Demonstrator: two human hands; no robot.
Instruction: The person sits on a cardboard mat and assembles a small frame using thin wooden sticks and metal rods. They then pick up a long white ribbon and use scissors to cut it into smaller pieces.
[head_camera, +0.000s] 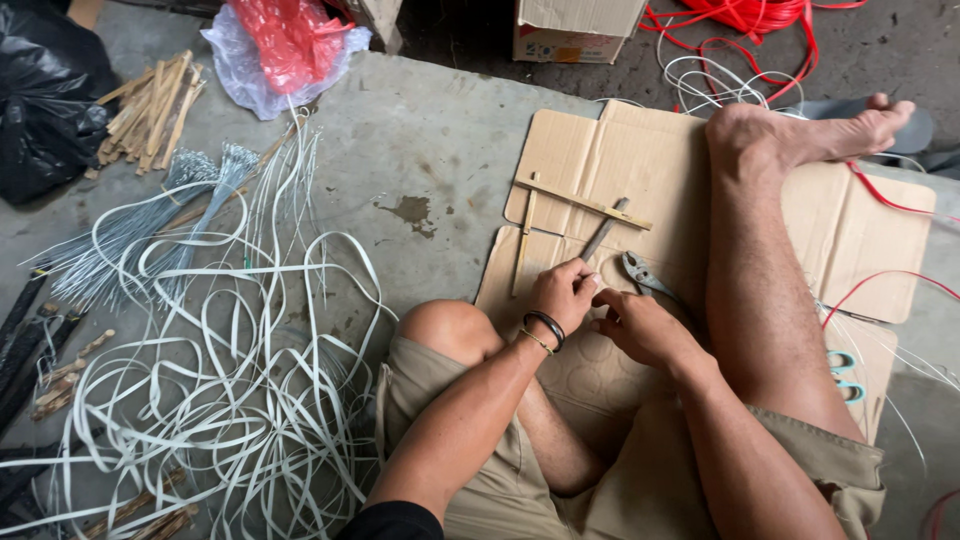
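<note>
I sit on flattened cardboard (860, 230) on a concrete floor. My left hand (563, 293) grips the near end of a dark grey stick (603, 232) that crosses two thin bamboo slats (585, 203) laid as a frame. My right hand (640, 325) meets the left, its fingers pinched at the same spot; what it pinches is too small to tell. Metal pliers (641, 272) lie on the cardboard just beyond my right hand. My right leg (760, 260) stretches across the cardboard.
A tangle of white flat strips (230, 390) covers the floor on the left, beside bundled thin wires (130, 230) and bamboo sticks (150, 110). Red cord (750, 20), a cardboard box (570, 30), a red-and-clear plastic bag (285, 45) and a black bag (45, 90) lie at the back.
</note>
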